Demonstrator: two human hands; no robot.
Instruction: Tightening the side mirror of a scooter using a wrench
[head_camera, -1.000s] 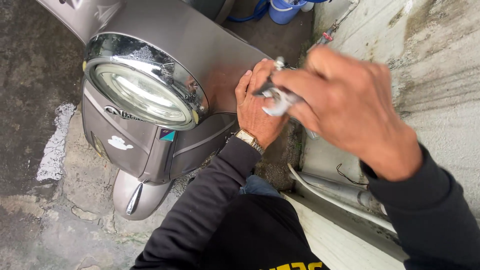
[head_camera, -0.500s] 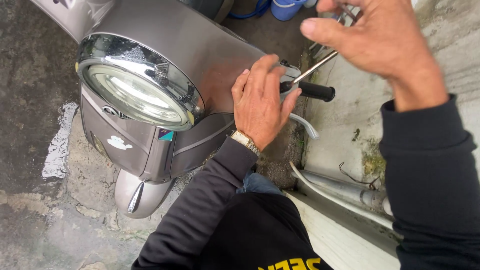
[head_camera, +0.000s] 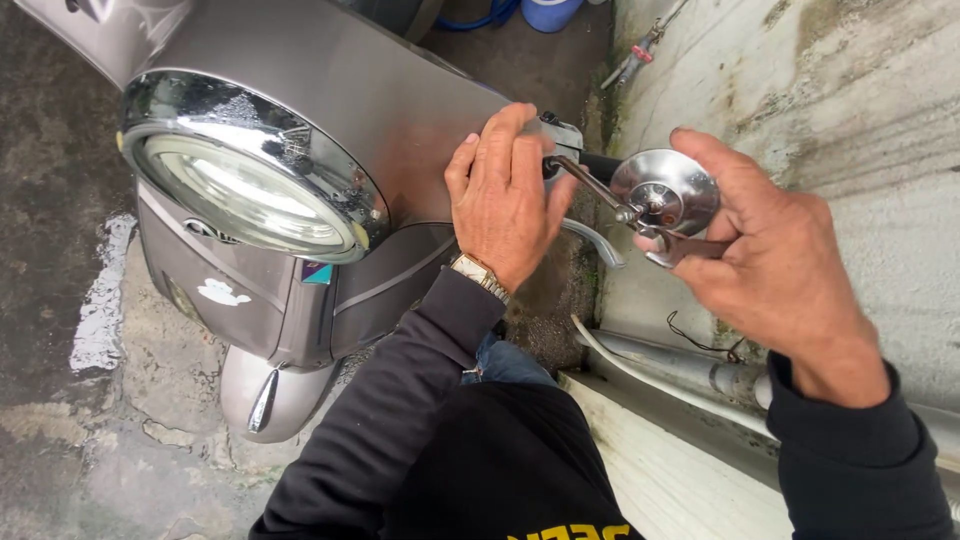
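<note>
Round chrome mirror (head_camera: 665, 188) on a thin stem (head_camera: 590, 188), just outboard of the scooter's handlebar end, beside the concrete wall (head_camera: 850, 110). Right hand (head_camera: 770, 270) wrapped round the mirror's far side: thumb over the top rim, fingers closed under the lower edge. Left hand (head_camera: 505, 205) flat on the grey headset cover (head_camera: 330, 90), fingertips pinched on the stem's base near the black grip (head_camera: 600, 165); brake lever (head_camera: 592, 240) just below.

Risks, judged only:
- Stem base possibly loose in its mount; an off-axis twist could cross the thread or drop the mirror onto the wet concrete floor (head_camera: 60, 330).
- Wall close behind the right hand; knuckle scrape or dinged chrome likely on a wide swing.
- Palm pressure could mark the cover paint.

Hard to make out:
- Mount hole and any nut hidden under left fingers.
- Small dark piece (head_camera: 690, 250) between the right fingers: cannot tell what.
- Mirror glass side not shown.
- Headlight (head_camera: 250, 190) clear; rest of scooter cut off.
</note>
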